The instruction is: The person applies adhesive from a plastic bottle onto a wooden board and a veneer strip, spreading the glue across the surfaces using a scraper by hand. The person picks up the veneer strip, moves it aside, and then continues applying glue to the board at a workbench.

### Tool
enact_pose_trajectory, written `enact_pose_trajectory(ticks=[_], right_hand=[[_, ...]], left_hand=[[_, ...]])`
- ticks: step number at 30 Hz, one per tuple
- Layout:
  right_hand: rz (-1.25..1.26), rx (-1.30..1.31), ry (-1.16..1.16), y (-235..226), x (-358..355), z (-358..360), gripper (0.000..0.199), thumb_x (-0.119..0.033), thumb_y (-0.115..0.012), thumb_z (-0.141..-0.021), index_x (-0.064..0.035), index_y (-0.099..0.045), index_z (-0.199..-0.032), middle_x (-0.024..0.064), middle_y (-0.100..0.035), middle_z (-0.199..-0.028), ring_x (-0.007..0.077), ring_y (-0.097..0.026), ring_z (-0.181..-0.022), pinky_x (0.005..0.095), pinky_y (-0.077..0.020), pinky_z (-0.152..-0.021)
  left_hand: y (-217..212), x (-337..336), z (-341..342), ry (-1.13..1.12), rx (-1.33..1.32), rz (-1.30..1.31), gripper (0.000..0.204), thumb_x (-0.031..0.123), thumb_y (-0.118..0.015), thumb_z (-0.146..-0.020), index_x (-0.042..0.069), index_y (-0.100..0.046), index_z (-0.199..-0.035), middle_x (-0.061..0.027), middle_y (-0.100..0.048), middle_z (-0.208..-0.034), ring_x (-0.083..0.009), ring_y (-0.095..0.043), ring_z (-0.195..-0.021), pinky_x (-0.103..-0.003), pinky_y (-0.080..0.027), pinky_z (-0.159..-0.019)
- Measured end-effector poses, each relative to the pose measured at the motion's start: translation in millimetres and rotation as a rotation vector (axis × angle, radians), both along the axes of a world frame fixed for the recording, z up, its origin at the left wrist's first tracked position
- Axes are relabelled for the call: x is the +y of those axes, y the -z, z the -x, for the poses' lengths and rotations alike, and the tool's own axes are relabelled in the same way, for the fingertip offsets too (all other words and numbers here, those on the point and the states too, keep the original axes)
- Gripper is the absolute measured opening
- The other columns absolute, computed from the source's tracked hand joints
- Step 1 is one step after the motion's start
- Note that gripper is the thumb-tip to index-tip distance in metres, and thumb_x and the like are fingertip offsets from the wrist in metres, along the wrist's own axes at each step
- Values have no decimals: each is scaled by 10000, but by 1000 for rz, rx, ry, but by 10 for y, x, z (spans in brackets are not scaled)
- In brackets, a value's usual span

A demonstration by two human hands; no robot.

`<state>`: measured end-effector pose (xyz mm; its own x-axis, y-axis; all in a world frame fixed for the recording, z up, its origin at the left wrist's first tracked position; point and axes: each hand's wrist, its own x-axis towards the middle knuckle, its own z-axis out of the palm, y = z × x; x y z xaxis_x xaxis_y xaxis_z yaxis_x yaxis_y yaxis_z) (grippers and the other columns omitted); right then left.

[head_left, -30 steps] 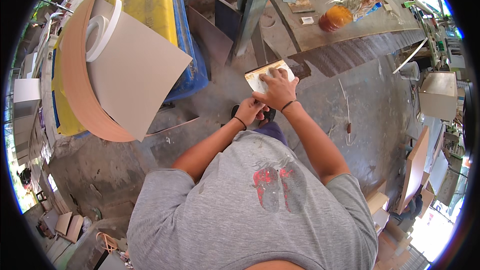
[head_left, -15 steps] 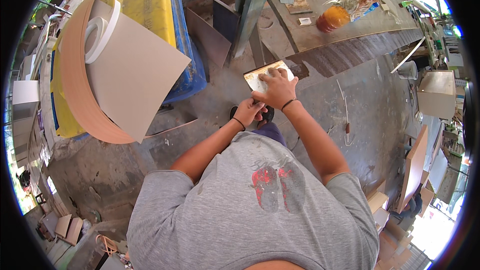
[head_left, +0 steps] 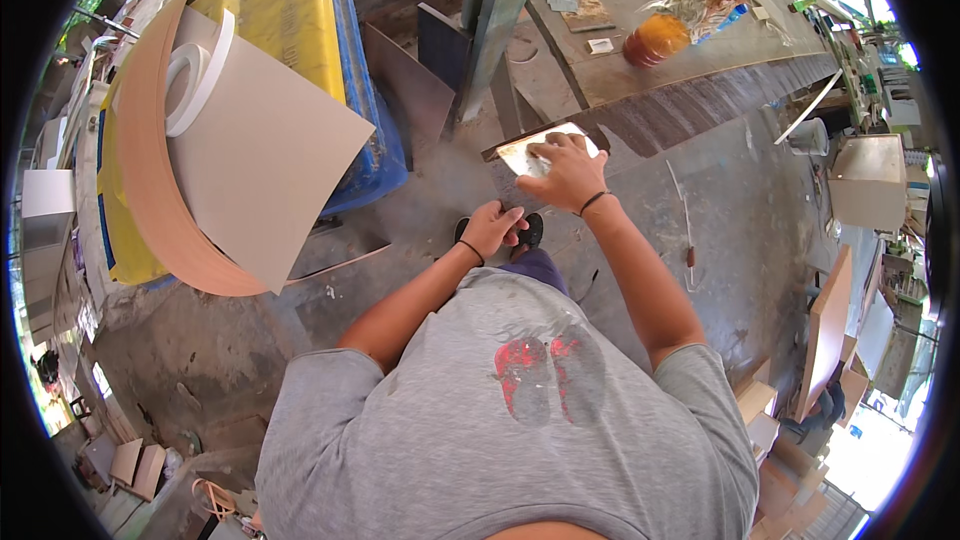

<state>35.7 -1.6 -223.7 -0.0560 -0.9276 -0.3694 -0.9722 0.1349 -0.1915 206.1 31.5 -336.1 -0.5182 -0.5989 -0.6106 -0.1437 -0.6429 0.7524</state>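
Note:
A flat white rectangular piece (head_left: 520, 155) with yellowish-brown smears lies at the near end of a dark brown, wet-looking strip (head_left: 690, 110) along the workbench edge. My right hand (head_left: 568, 172) is on it, fingers over its top and thumb at its near side. Closer to my body, apart from the piece, is my left hand (head_left: 492, 230). Its fingers are curled with the thumb against them; whatever they may hold is hidden. Farther back on the workbench (head_left: 620, 80) stands a container of amber liquid (head_left: 656, 41), next to a crumpled rag or plastic (head_left: 708, 2).
On my left, a yellow and blue bin (head_left: 300, 30) bears a beige board (head_left: 265, 130), a curved wood-coloured strip (head_left: 150, 160) and a white roll (head_left: 187, 80). A metal post (head_left: 490, 30) rises beyond my hands. A cord (head_left: 684, 210) lies on the concrete floor (head_left: 640, 250).
My right hand has moved slightly right and away from the left hand, still on the white piece. The left hand has separated from it. The view has shifted a little.

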Motion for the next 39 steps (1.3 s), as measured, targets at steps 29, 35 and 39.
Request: enact_pose_trajectory(ticks=[29, 35, 39], right_hand=[[103, 55, 23, 308, -25, 487, 660, -531, -693, -672, -279, -628, -1278, 59, -463, -1441, 302, -338, -1389, 754, -242, -1015], [16, 51, 49, 179, -106, 515, 656, -529, -692, -674, -281, -628, -1278, 56, -457, -1445, 297, -338, -1391, 755, -257, -1008], [85, 67, 45, 252, -63, 503, 648, -518, -691, -672, -276, -637, -1271, 53, -470, -1436, 286, -349, -1385, 742, -279, -997]], left_hand=[[240, 57, -4, -47, 103, 14, 300, 331, -600, -971, 42, -571, -897, -57, -690, -865, -95, -599, -607, -253, -531, -564], [115, 46, -6, -28, 65, -6, 299, 322, -598, -974, 34, -569, -895, -58, -685, -854, -99, -604, -607, -254, -531, -557], [179, 65, -8, -39, 85, 33, 296, 313, -598, -973, 30, -566, -894, -60, -683, -853, -102, -608, -600, -264, -541, -565]])
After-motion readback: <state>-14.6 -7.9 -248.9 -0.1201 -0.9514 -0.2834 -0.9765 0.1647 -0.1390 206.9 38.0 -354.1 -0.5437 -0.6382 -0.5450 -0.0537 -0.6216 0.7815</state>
